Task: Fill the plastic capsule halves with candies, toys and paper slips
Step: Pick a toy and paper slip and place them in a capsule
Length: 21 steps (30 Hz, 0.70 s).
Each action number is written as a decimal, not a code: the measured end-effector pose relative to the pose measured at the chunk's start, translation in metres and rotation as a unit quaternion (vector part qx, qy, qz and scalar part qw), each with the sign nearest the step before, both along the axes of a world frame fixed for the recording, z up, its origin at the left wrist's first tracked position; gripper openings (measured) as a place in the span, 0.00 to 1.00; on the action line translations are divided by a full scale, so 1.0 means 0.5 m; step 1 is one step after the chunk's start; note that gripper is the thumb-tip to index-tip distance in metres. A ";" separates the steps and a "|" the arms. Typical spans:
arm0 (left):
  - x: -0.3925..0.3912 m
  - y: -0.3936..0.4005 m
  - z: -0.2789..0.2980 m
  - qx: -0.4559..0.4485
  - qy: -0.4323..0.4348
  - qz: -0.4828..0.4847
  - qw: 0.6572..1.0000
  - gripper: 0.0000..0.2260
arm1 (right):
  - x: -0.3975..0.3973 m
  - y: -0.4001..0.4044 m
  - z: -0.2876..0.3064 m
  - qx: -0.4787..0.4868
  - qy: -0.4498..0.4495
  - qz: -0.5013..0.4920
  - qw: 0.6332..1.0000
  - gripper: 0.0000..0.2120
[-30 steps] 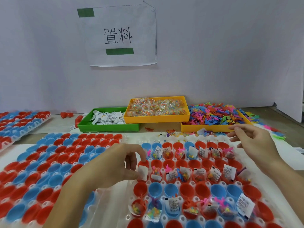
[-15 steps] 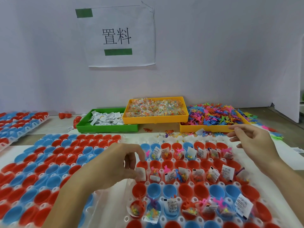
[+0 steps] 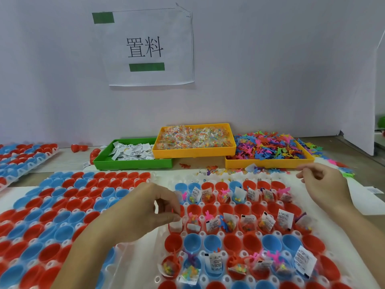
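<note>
Left hand [image 3: 143, 211] pinching white paper slip [image 3: 176, 224] over red capsule half [image 3: 175, 228] at tray's [image 3: 143, 265] left edge, 6 o'clock. Right hand [image 3: 325, 184] at 3 o'clock, fingers loosely curled, holding nothing visible. Bare table strip [image 3: 187, 171] toward bins at 12.

The left hand [image 3: 145, 211] covers part of the capsule tray [image 3: 145, 265] beneath it; capsule halves under the palm are hidden. Both forearms are cut off by the bottom edge. At 9 o'clock, a second tray of capsule halves [image 3: 25, 155] is cut by the left edge. Print on the paper slips [image 3: 133, 152] in the green tray [image 3: 133, 163] is too small to read. The right hand [image 3: 325, 184] has motion-blurred fingertips; any content between them cannot be determined.
</note>
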State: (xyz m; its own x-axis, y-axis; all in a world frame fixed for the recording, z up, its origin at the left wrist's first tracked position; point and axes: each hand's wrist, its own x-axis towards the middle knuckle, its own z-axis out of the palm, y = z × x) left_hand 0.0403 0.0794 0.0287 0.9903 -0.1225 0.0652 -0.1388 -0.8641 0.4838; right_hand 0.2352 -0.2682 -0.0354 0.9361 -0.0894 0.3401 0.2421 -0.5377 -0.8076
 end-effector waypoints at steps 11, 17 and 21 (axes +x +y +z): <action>-0.003 -0.002 0.005 -0.091 -0.168 0.025 0.981 0.14 | 0.026 0.004 0.004 -0.197 -0.004 0.006 0.980 0.13; -0.002 -0.002 0.007 -0.089 -0.204 0.047 0.974 0.12 | 0.072 0.019 0.023 -0.268 0.034 0.007 0.963 0.08; -0.001 -0.004 0.006 -0.081 -0.205 0.062 0.974 0.08 | 0.072 0.031 0.012 -0.261 0.028 -0.009 0.965 0.05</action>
State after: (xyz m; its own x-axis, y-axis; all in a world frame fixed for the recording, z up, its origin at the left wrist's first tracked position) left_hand 0.0396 0.0776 0.0318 0.8837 0.0404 0.4663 -0.2486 -0.8036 0.5408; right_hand 0.2712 -0.2529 -0.0296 0.9540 0.0648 0.2926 0.1937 -0.8783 -0.4372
